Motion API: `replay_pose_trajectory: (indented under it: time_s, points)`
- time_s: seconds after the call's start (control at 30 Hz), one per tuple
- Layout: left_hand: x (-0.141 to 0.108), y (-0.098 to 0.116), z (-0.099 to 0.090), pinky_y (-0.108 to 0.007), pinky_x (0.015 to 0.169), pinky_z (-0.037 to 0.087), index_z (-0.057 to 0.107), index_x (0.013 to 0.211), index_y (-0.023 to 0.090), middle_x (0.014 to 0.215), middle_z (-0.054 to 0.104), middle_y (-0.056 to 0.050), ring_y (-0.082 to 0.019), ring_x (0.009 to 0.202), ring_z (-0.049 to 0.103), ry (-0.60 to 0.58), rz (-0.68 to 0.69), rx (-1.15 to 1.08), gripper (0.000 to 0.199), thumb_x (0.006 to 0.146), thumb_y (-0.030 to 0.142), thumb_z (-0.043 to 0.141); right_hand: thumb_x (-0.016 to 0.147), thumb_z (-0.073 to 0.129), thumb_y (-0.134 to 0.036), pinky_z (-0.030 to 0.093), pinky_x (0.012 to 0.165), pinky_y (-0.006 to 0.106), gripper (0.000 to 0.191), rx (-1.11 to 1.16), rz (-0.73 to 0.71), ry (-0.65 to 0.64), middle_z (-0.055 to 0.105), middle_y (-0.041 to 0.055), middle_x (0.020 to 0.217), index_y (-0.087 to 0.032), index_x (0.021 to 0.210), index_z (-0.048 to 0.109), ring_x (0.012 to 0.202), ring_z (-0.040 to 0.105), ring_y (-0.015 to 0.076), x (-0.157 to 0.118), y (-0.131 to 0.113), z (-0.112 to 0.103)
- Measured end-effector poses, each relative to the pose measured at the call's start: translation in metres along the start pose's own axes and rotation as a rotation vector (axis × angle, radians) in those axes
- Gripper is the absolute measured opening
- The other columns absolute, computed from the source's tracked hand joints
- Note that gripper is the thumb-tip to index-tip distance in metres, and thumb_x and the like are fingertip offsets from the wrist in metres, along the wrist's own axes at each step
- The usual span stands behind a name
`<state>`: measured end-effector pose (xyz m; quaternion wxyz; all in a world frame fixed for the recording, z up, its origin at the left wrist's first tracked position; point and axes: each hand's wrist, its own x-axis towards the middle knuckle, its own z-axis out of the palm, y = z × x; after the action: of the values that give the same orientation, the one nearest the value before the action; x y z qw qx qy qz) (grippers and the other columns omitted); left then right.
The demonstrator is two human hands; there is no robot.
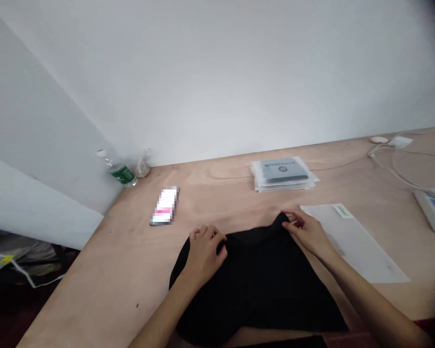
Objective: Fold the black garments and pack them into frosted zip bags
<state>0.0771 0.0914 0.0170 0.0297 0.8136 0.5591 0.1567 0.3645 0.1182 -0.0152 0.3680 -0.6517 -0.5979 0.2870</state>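
Okay:
1. Left hand (pixel 205 253) sat on the black garment (pixel 253 290), grip narrow, fingers curled into the cloth near its top edge.
2. Right hand (pixel 304 232) held a raised fold at that top edge, grip narrow, pinching cloth.
3. Garment lay spread on the plywood worktop (pixel 105 270), under both hands, toward the near edge.
4. Translucent sheet (pixel 351 241) lay just beside the right hand, partly under the wrist.
5. Further back: stack of bagged packets (pixel 282 175), power strip (pixel 433 210), water bottle (pixel 121 173).

A black T-shirt (pixel 253 290) lies spread flat, its collar lifted.
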Motion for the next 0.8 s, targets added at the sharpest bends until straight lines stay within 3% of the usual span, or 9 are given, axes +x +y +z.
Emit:
replay_pose_trajectory:
  time_s: [0.1, 0.17, 0.23, 0.37, 0.47, 0.6, 0.7, 0.8]
  points:
    - [0.008, -0.003, 0.0, -0.047, 0.081, 0.036, 0.056, 0.107, 0.017, 0.102, 0.056, -0.012, -0.027, 0.094, 0.051, 0.161, -0.168, 0.052, 0.026, 0.085, 0.023, 0.044, 0.076, 0.049, -0.033, 0.05, 0.066, 0.036, 0.043, -0.036, 0.018, 0.118, 0.063, 0.0073, 0.097, -0.02, 0.117, 0.05, 0.064, 0.059, 0.0163, 0.005, 0.001, 0.002]
    - [0.009, -0.002, 0.0, -0.047, 0.081, 0.038, 0.051, 0.115, 0.014, 0.108, 0.054, -0.015, -0.028, 0.098, 0.05, 0.202, -0.185, 0.058, 0.032, 0.088, 0.026, 0.041, 0.077, 0.049, -0.034, 0.049, 0.072, 0.039, 0.049, -0.083, -0.013, 0.179, 0.057, 0.0105, 0.114, -0.02, 0.124, 0.043, 0.076, 0.06, 0.0196, 0.0, -0.003, 0.005]
    - [0.006, 0.002, 0.003, -0.042, 0.084, 0.041, 0.051, 0.116, 0.017, 0.111, 0.056, -0.012, -0.025, 0.102, 0.051, 0.167, -0.106, 0.039, 0.031, 0.088, 0.028, 0.041, 0.079, 0.047, -0.034, 0.046, 0.084, 0.042, 0.047, -0.191, -0.124, 0.162, 0.052, 0.0108, 0.123, -0.021, 0.125, 0.044, 0.097, 0.057, 0.0238, -0.011, -0.01, 0.01]
    - [-0.004, 0.014, 0.023, -0.039, 0.097, 0.039, 0.049, 0.122, 0.019, 0.127, 0.052, -0.008, -0.023, 0.12, 0.044, 0.046, 0.075, 0.014, 0.038, 0.088, 0.036, 0.043, 0.087, 0.037, -0.037, 0.033, 0.101, 0.042, 0.049, -0.478, -0.322, -0.042, 0.038, 0.012, 0.139, -0.016, 0.131, 0.041, 0.128, 0.033, 0.0254, -0.033, -0.023, 0.032]
    - [-0.005, 0.014, 0.041, -0.046, 0.103, 0.031, 0.039, 0.131, 0.011, 0.139, 0.038, -0.014, -0.027, 0.13, 0.03, -0.038, 0.092, 0.075, 0.058, 0.087, 0.05, 0.038, 0.087, 0.035, -0.048, 0.024, 0.105, 0.047, 0.061, -0.652, -0.33, -0.108, 0.027, 0.0132, 0.145, -0.013, 0.137, 0.032, 0.134, 0.019, 0.0276, -0.034, -0.018, 0.05]
    - [0.001, 0.004, 0.054, -0.05, 0.104, 0.027, 0.033, 0.134, 0.006, 0.143, 0.029, -0.018, -0.029, 0.132, 0.025, -0.097, 0.049, 0.135, 0.073, 0.085, 0.06, 0.03, 0.086, 0.03, -0.057, 0.016, 0.105, 0.054, 0.068, -0.783, -0.294, -0.09, 0.022, 0.0146, 0.146, -0.013, 0.138, 0.03, 0.134, 0.014, 0.0298, -0.023, -0.001, 0.061]
    - [0.001, 0.002, 0.051, -0.051, 0.104, 0.026, 0.032, 0.135, 0.006, 0.143, 0.028, -0.017, -0.029, 0.133, 0.024, -0.103, 0.045, 0.138, 0.074, 0.085, 0.06, 0.029, 0.085, 0.028, -0.058, 0.015, 0.104, 0.055, 0.069, -0.809, -0.283, -0.085, 0.021, 0.0144, 0.146, -0.014, 0.138, 0.03, 0.134, 0.013, 0.0301, -0.023, -0.002, 0.059]
    - [-0.008, 0.009, 0.039, -0.054, 0.104, 0.024, 0.029, 0.137, 0.009, 0.145, 0.025, -0.016, -0.029, 0.134, 0.02, -0.104, 0.042, 0.155, 0.071, 0.086, 0.059, 0.029, 0.085, 0.027, -0.06, 0.014, 0.105, 0.054, 0.071, -0.802, -0.297, -0.083, 0.02, 0.0147, 0.146, -0.014, 0.139, 0.028, 0.135, 0.012, 0.0296, -0.038, -0.018, 0.054]
